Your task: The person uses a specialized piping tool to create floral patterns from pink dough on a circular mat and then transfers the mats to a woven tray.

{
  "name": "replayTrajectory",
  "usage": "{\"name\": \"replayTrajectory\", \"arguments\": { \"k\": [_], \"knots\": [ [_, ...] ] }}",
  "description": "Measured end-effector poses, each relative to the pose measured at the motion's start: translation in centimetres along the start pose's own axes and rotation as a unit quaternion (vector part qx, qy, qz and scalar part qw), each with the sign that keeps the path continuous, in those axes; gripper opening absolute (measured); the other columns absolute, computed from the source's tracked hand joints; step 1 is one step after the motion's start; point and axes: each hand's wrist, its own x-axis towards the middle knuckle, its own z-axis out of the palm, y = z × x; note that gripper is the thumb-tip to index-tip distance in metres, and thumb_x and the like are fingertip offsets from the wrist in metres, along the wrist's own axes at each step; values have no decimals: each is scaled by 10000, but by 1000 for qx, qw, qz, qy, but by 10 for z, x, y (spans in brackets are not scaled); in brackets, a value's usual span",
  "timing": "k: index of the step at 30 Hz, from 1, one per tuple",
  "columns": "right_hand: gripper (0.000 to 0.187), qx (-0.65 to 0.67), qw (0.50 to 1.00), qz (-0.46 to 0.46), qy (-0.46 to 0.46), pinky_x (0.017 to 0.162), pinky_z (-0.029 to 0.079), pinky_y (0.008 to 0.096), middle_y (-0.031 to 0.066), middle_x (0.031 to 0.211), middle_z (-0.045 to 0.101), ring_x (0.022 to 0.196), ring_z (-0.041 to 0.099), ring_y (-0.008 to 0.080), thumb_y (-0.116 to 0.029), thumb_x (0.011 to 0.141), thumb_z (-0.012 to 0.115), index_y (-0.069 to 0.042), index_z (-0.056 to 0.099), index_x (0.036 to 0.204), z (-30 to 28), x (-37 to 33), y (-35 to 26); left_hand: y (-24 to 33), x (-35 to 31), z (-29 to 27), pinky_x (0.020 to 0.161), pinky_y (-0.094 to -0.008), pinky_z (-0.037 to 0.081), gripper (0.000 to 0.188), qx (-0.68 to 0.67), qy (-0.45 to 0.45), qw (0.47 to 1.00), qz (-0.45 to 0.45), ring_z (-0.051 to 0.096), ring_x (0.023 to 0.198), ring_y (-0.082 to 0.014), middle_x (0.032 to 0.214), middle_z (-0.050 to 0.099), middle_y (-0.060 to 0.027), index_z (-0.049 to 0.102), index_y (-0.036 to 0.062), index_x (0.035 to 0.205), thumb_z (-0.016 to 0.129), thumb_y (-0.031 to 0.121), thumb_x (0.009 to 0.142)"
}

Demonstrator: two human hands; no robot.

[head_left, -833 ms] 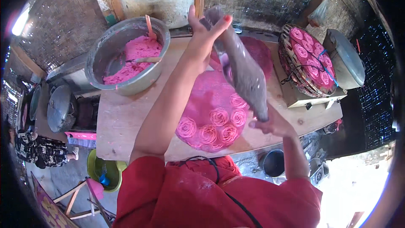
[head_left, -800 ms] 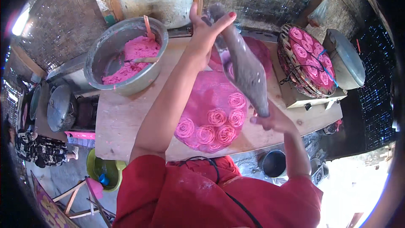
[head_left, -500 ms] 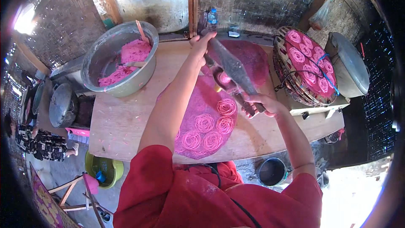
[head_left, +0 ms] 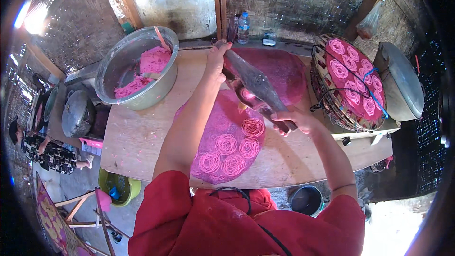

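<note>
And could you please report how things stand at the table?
Left hand, right hand gripping opposite ends of dark press. Press partly hides pink sheet. Grey basin left, untouched.

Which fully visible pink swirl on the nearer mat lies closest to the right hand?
The uppermost swirl on the nearer mat; the others lie lower in the picture, farther from the right hand.

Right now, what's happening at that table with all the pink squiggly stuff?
Someone in a red shirt holds a long, dark two-handled press, the left hand at its far end and the right hand at its near end. Pink dough shows inside it. The press is up above a rounded pink mat, where several stringy pink rosettes lie near the close edge. More dough sits in the big metal basin on the left.
</note>
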Motion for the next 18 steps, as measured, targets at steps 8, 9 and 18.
{"name": "replayTrajectory", "arguments": {
  "k": [8, 9, 18],
  "knots": [
    [398, -42, 999, -25, 12, 517, 455, 268, 28, 721, 590, 593, 562, 118, -418, 770, 700, -62, 608, 923, -11, 12, -11, 9, 20, 0, 508, -329, 403, 370, -17, 28, 999, 29, 449, 545, -133, 671, 460, 2, 405, 163, 695, 772, 204, 714],
    [398, -44, 999, -27, 10, 517, 455, 268, 28, 721, 590, 593, 562, 118, -418, 770, 700, -62, 608, 923, -7, 12, -12, 13, 19, -5, 508, -329, 403, 370, -17, 29, 999, 32, 449, 545, -133, 671, 460, 2, 405, 163, 695, 772, 204, 714],
    [376, -27, 999, -24, 7, 466, 440, 244, 20, 693, 579, 536, 548, 101, -389, 773, 708, -57, 611, 922, -16, 1, -1, -10, 5, -11, 531, -319, 407, 262, -10, 23, 999, 36, 490, 592, -124, 697, 500, 14, 488, 153, 781, 742, 206, 747]
  ]
}}
